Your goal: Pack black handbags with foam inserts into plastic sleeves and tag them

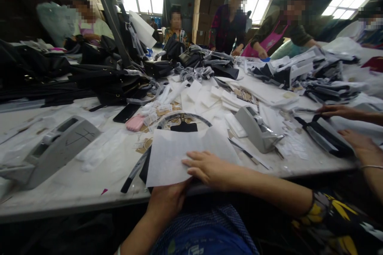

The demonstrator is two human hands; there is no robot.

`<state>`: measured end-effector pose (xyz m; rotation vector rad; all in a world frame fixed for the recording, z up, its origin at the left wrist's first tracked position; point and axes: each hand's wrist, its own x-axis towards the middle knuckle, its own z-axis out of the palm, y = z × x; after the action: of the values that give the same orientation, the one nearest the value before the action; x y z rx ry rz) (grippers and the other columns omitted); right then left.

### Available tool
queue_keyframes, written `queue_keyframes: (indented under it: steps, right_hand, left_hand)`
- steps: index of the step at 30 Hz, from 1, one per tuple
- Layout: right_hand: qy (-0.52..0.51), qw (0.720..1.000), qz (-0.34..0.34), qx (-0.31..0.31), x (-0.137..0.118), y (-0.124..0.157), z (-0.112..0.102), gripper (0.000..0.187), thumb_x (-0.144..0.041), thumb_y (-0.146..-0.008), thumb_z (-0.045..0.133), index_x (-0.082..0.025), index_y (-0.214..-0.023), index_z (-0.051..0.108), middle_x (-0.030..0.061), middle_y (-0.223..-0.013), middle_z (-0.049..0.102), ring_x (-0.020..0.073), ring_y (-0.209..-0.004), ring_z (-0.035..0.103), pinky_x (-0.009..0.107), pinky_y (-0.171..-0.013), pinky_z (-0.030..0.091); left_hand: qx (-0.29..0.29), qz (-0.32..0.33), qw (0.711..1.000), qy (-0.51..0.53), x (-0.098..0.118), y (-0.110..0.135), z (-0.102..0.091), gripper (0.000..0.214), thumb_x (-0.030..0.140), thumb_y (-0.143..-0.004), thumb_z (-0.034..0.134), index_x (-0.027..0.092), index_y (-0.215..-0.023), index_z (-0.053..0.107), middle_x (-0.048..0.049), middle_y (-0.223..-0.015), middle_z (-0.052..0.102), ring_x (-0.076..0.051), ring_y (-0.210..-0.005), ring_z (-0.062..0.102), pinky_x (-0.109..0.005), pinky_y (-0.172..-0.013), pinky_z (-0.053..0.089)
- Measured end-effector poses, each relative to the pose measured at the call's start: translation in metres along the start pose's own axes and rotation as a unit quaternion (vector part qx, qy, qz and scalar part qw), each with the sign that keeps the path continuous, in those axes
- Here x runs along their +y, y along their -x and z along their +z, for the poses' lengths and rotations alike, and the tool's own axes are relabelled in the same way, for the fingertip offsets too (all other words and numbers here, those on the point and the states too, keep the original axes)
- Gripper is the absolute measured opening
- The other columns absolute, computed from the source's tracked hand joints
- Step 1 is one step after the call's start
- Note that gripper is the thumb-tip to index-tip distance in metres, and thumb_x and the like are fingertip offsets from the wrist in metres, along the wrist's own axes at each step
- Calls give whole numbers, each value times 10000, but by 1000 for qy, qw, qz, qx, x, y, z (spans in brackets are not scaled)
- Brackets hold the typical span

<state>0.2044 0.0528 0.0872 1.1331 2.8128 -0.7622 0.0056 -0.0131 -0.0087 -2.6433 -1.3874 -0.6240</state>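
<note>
Left hand [168,198], black bag [145,170] beneath sheet [172,155]

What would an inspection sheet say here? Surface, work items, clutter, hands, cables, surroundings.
Surface: white tabletop, small pink scrap near the front edge.
Work items: white sheet over a mostly hidden black bag; wrapped strap arcs beyond it.
Clutter: grey tape dispenser at left, another at right; dark phone-like slab; loose white papers.
Right hand: flat on the sheet, fingers spread.
Left hand: at the sheet's near edge, fingers mostly hidden.
Cables: nothing seen.
Surroundings: co-worker's hands at right; people across; stacked cartons behind.
</note>
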Motion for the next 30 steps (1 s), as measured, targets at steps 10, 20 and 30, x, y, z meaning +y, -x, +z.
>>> queue_keyframes:
  steps: [10,20,30]
  right_hand:
    - [97,992,-43,75,39,-9,17,486,-352,-1036,410,-252,-1511,399,58,-1557,415,297,-1471,298,576,-1196,176]
    - [98,988,-71,94,44,-10,26,498,-327,-1011,456,-234,-1498,413,91,-1543,433,308,-1465,311,607,-1183,187]
    - [-87,960,-118,240,59,-3,23,263,-240,-966,572,-186,-1222,596,121,-1297,595,215,-1328,473,397,-1122,409]
  left_hand:
    - [4,1,1000,-17,0,1,0,375,254,-913,553,283,-1277,634,-119,-1175,727,-320,-1047,704,-456,-839,597]
    - [2,45,995,90,25,-51,-90,201,246,-977,490,222,-1083,659,-45,-937,747,-172,-789,711,-283,-718,595]
    - [-6,4,995,100,-39,-39,-19,450,336,-972,535,195,-1393,463,-100,-1342,644,-213,-1214,626,-400,-1066,494]
